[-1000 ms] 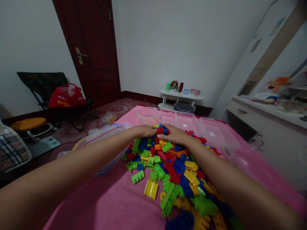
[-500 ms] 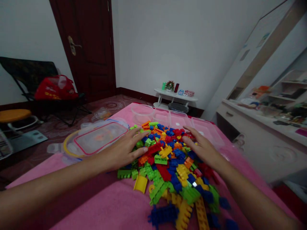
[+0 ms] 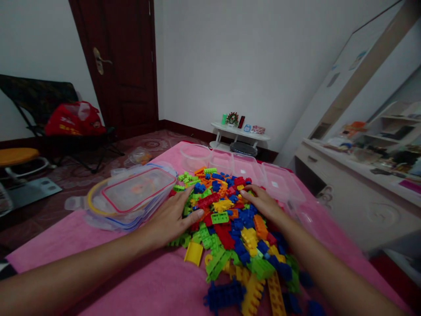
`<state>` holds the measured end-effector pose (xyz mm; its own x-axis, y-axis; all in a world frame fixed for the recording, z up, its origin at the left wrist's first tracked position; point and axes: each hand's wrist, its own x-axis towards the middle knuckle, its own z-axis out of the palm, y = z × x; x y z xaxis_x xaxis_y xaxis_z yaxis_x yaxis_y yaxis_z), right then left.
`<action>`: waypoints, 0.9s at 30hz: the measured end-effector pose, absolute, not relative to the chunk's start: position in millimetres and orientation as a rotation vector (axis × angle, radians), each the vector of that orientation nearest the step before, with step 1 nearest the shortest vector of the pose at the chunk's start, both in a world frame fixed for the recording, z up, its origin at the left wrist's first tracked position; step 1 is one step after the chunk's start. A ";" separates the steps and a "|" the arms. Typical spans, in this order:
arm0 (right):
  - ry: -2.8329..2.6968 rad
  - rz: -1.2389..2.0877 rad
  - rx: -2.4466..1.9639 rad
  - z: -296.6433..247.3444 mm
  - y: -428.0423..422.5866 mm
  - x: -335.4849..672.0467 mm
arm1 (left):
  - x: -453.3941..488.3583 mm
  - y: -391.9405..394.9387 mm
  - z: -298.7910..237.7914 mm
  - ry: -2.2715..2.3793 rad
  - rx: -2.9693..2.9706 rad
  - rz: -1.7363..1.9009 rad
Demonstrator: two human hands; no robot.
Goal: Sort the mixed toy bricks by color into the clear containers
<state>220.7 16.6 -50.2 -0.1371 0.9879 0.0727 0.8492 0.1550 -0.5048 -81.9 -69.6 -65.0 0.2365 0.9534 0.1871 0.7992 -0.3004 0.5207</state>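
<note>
A heap of plastic building bricks (image 3: 230,228) in green, blue, red, yellow and orange lies on a pink cloth (image 3: 154,281). My left hand (image 3: 171,217) rests flat on the left side of the heap, fingers stretched out. My right hand (image 3: 261,202) lies on the right side of the heap, fingers spread over the bricks. Neither hand grips a brick. A yellow curved piece (image 3: 193,253) lies at the heap's near left edge.
A stack of clear container lids (image 3: 128,197) sits left of the heap. Several clear plastic tubs (image 3: 237,163) line the far edge of the cloth. A dark door (image 3: 121,66), a folding chair with a red bag (image 3: 74,119), a small white table (image 3: 241,131) and a desk (image 3: 348,184) stand around.
Both hands have drawn back from the far end of the heap toward me and apart, and now rest on its two sides. The bricks have spread. The camera view has shifted.
</note>
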 end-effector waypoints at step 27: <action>-2.090 0.138 -1.884 -45.1 43.4 237.3 | -89.1 -75.4 -72.3 1.655 2.405 0.773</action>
